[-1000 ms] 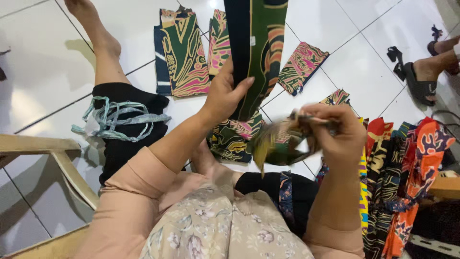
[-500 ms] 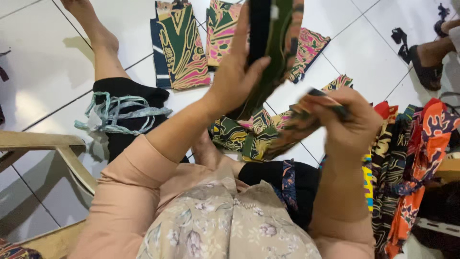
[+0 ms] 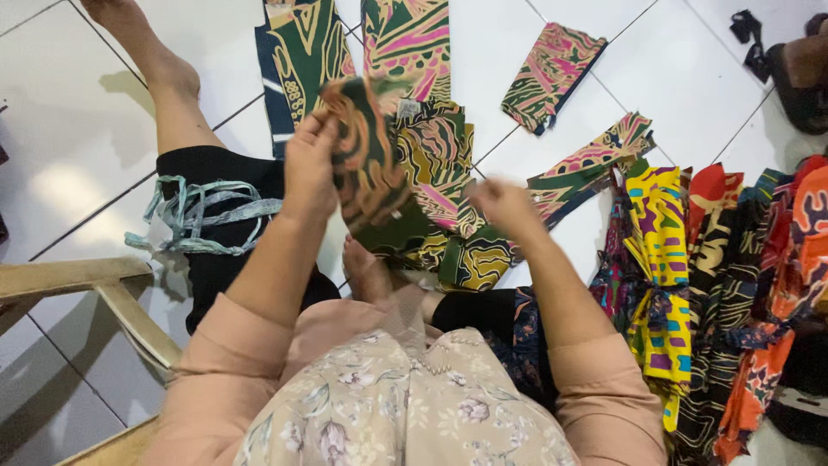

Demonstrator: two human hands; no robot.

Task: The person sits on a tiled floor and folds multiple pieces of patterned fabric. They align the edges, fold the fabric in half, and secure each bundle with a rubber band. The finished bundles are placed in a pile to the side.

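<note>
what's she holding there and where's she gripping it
The left hand grips a dark green patterned cloth strip by its upper edge; the right hand looks empty.

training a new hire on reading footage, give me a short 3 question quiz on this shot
1. True or false: the left hand holds a dark green patterned cloth strip.
2. Which lies on the person's left thigh? A) teal strips of cloth B) a sandal C) a yellow bundle
3. Fill in: the tied fabric bundles lie to the person's ____ side on the white tiled floor.

Key
1. True; the strip is raised and motion-blurred.
2. A.
3. Right; the right hand is nearer to them, and whether it grips anything cannot be told.
</note>
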